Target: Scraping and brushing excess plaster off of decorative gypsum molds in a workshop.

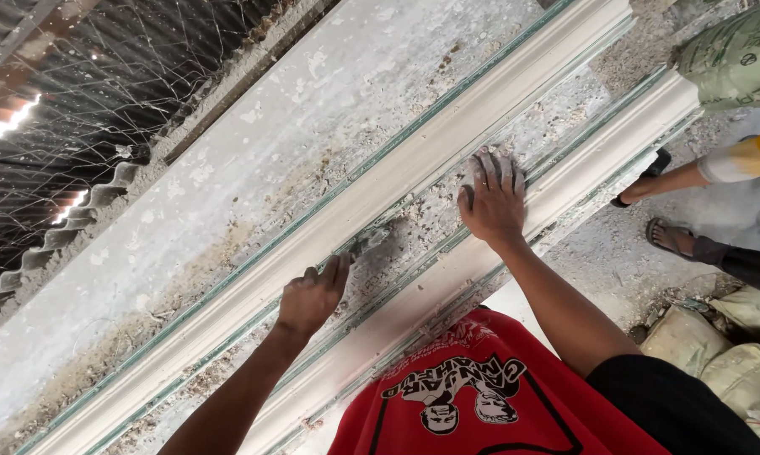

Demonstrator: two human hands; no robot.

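Observation:
Two long white plaster mouldings run diagonally across a dusty work surface [313, 109]. My left hand [313, 297] is closed around a small scraper tool [368, 241], whose tip touches the lower edge of the upper moulding [447, 135]. My right hand [493, 200] lies flat, palm down with fingers spread, on the gritty strip between the two mouldings, just above the lower moulding [599, 160]. It holds nothing. My red shirt [473, 396] fills the bottom of the view.
Another person's sandalled feet [668, 238] stand on the ground at the right, beside the end of the lower moulding. Filled sacks [717, 337] lie at the lower right and another at the top right. Corrugated sheeting with netting [85, 101] borders the far left.

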